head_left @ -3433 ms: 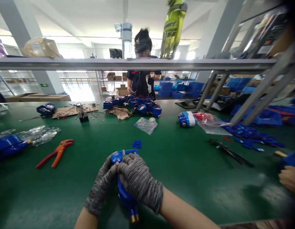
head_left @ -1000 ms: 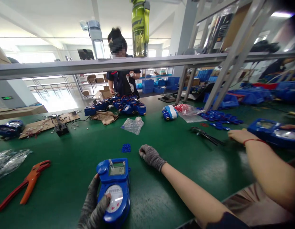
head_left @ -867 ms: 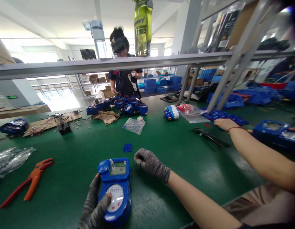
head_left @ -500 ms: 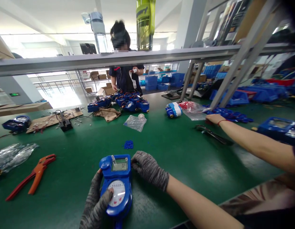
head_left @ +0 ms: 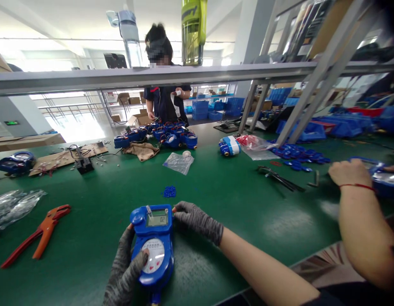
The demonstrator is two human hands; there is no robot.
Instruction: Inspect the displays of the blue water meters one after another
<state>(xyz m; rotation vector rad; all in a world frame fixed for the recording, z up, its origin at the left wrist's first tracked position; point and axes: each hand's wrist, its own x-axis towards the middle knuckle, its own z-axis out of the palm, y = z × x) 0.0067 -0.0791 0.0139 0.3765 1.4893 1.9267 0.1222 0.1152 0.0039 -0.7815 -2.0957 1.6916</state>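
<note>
A blue water meter [head_left: 167, 255] with a small grey display and a round white dial lies on the green bench in front of me. My left hand [head_left: 123, 265], in a grey glove with bare fingertips, is wrapped round its left side, thumb on the dial. My right hand [head_left: 198, 221], gloved alike, has its fingers drawn together against the meter's upper right side, beside the display. Whatever those fingertips may hold is hidden. Just beyond the meter sits a small pile of blue pieces [head_left: 169, 191].
Orange cutters [head_left: 46, 233] lie left, near clear plastic bags [head_left: 17, 208]. Several blue meters [head_left: 171, 138] stand at the back before another person. At right, a co-worker's hand [head_left: 351, 173] is at another meter [head_left: 388, 180]. An overhead shelf [head_left: 165, 75] bears bottles.
The co-worker's hand at right has moved from the blue parts back to the meter at the right edge. My hands keep their places on the water meter; the view has shifted slightly.
</note>
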